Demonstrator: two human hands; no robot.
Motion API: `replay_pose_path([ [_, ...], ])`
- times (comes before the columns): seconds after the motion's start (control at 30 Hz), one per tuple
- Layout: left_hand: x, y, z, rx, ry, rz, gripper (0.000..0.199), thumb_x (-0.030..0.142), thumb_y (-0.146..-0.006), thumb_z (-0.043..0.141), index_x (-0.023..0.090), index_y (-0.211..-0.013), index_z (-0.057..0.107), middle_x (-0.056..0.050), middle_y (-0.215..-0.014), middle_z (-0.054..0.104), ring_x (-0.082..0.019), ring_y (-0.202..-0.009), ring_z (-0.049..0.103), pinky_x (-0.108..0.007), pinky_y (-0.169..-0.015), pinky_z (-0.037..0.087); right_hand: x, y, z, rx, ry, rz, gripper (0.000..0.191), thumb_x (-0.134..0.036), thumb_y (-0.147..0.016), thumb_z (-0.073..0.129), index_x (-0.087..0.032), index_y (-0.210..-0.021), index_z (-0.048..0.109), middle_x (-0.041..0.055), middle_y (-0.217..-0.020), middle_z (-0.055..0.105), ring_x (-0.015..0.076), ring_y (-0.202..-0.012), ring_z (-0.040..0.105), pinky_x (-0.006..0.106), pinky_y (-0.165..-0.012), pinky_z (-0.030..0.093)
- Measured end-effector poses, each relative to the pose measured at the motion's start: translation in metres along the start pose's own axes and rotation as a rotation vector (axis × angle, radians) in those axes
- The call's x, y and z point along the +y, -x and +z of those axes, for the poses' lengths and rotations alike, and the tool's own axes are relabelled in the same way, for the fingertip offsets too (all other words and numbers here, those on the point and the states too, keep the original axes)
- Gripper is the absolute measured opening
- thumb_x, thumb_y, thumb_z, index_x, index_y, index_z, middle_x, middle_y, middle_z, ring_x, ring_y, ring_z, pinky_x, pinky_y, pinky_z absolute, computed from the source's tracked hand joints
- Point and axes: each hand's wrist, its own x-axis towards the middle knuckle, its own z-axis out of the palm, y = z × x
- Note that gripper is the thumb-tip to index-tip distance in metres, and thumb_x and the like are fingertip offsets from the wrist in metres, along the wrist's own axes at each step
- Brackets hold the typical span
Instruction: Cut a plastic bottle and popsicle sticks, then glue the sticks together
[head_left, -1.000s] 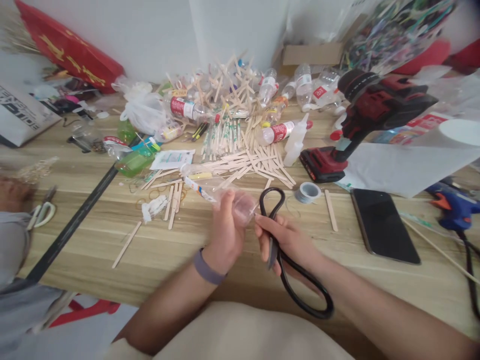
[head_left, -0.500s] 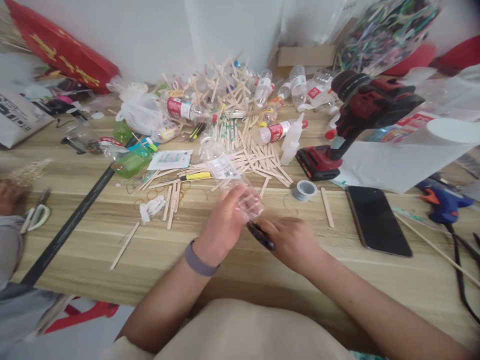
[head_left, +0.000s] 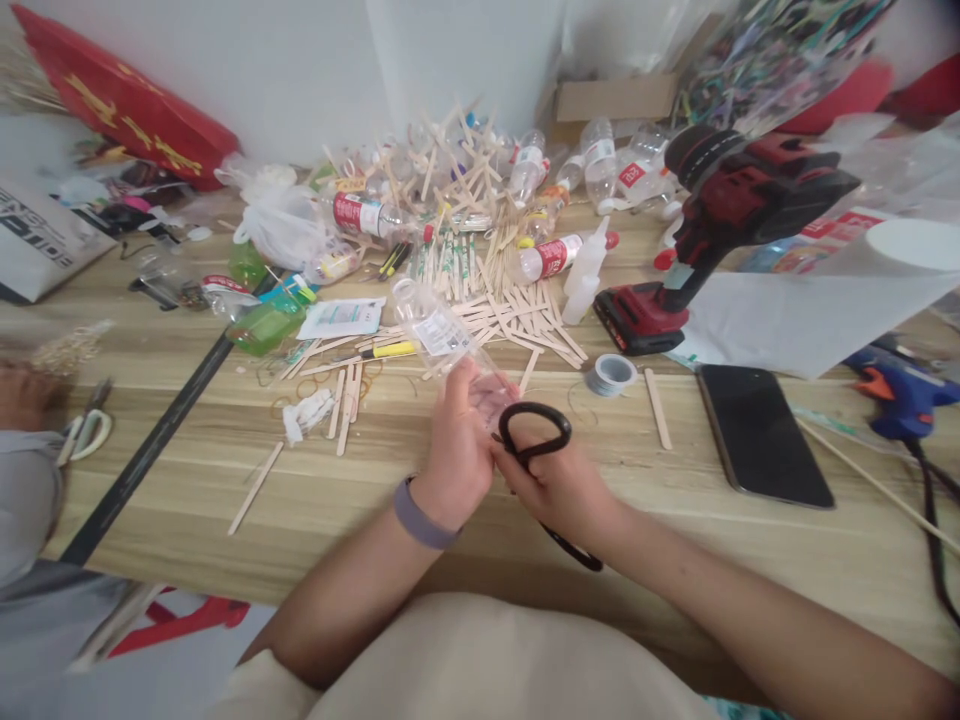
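My left hand (head_left: 459, 440) is closed around the lower part of a clear plastic bottle (head_left: 439, 330) with a white printed label. The bottle tilts away from me, its narrow neck to the upper left. My right hand (head_left: 566, 485) grips a pair of black-handled scissors (head_left: 534, 450) close against the bottle's near end. One handle loop sticks up above the hand and the other shows below it. The blades are hidden by my hands, so I cannot tell where they meet the plastic.
Wooden craft sticks (head_left: 517, 325) and plastic bottles heap up ahead. To the right are a roll of tape (head_left: 611, 375), a phone (head_left: 765, 435), a cordless drill (head_left: 720, 230) and a blue glue gun (head_left: 896, 390). At far left a person's hand (head_left: 30, 395) rests near white-handled scissors (head_left: 88, 430).
The scissors have turned and spread in my right hand, so both handle loops now show. My left hand and the bottle have shifted slightly.
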Motion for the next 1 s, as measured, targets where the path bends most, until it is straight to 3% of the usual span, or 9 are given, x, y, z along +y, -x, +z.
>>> replay_pose_path([
  [0.1,-0.003,-0.004,-0.004,-0.003,0.036,0.004,0.032,0.047,-0.083,0.062,0.017,-0.072,0.057,-0.002,-0.067,0.065,-0.015,-0.061,0.062,-0.027,-0.065,0.050,-0.005,0.001,-0.001,-0.037,-0.224,0.136,0.045,-0.046,-0.099,0.038,-0.020,-0.071,0.061,0.0065,-0.062,0.064,0.0186,-0.057,0.063,0.027,-0.049,0.046],
  [0.27,-0.005,-0.005,-0.009,-0.082,0.059,0.019,0.036,0.050,-0.079,0.066,0.014,-0.080,0.067,-0.004,-0.077,0.067,-0.016,-0.073,0.065,-0.027,-0.074,0.051,-0.011,0.004,-0.005,-0.137,-0.570,0.369,0.056,-0.059,-0.094,0.042,-0.021,-0.055,0.053,0.0049,-0.047,0.060,0.0148,-0.037,0.057,0.024,-0.036,0.043],
  [0.43,-0.004,-0.002,-0.012,-0.205,-0.041,0.127,0.052,0.063,-0.069,0.073,0.015,-0.089,0.071,0.000,-0.072,0.061,-0.013,-0.061,0.057,-0.025,-0.056,0.046,-0.018,-0.001,-0.014,-0.231,-0.884,0.569,0.053,-0.070,-0.084,0.046,-0.021,-0.065,0.053,0.0046,-0.050,0.065,0.0158,-0.032,0.057,0.022,-0.030,0.040],
  [0.57,-0.001,-0.003,-0.010,-0.305,-0.019,0.237,0.049,0.062,-0.063,0.080,0.021,-0.088,0.071,0.001,-0.075,0.063,-0.014,-0.064,0.059,-0.026,-0.058,0.049,-0.023,-0.008,-0.021,-0.297,-1.053,0.664,0.045,-0.064,-0.081,0.046,-0.021,-0.065,0.050,-0.0002,-0.040,0.057,0.0115,-0.022,0.042,0.020,-0.024,0.030],
  [0.7,0.004,-0.006,-0.011,-0.378,0.035,0.245,0.042,0.058,-0.063,0.083,0.025,-0.084,0.068,0.001,-0.070,0.063,-0.017,-0.063,0.062,-0.029,-0.059,0.051,-0.025,-0.013,-0.026,-0.294,-1.059,0.674,0.045,-0.063,-0.078,0.046,-0.021,-0.064,0.050,-0.0006,-0.039,0.056,0.0107,-0.021,0.040,0.020,-0.024,0.028],
  [0.83,0.013,-0.002,-0.013,-0.411,-0.024,0.223,0.042,0.046,-0.068,0.083,0.023,-0.099,0.067,-0.001,-0.089,0.069,-0.017,-0.078,0.067,-0.029,-0.073,0.055,-0.019,-0.013,-0.033,-0.215,-0.912,0.615,0.050,-0.069,-0.076,0.053,-0.021,-0.065,0.052,0.0031,-0.047,0.063,0.0154,-0.029,0.053,0.023,-0.028,0.037],
  [0.93,0.020,0.004,-0.011,-0.328,-0.024,0.211,0.044,0.038,-0.069,0.084,0.024,-0.105,0.063,-0.003,-0.101,0.070,-0.020,-0.093,0.068,-0.033,-0.083,0.055,-0.014,-0.012,-0.039,-0.098,-0.725,0.570,0.043,-0.061,-0.079,0.058,-0.020,-0.065,0.055,0.0024,-0.049,0.063,0.0155,-0.033,0.056,0.022,-0.031,0.037],
  [1.0,0.021,0.006,-0.007,-0.229,-0.024,0.196,0.041,0.039,-0.069,0.084,0.023,-0.100,0.061,-0.003,-0.096,0.070,-0.019,-0.090,0.068,-0.032,-0.082,0.055,-0.013,-0.011,-0.042,-0.049,-0.616,0.537,0.037,-0.051,-0.081,0.062,-0.020,-0.062,0.056,0.0021,-0.048,0.062,0.0145,-0.034,0.056,0.022,-0.033,0.035],
])
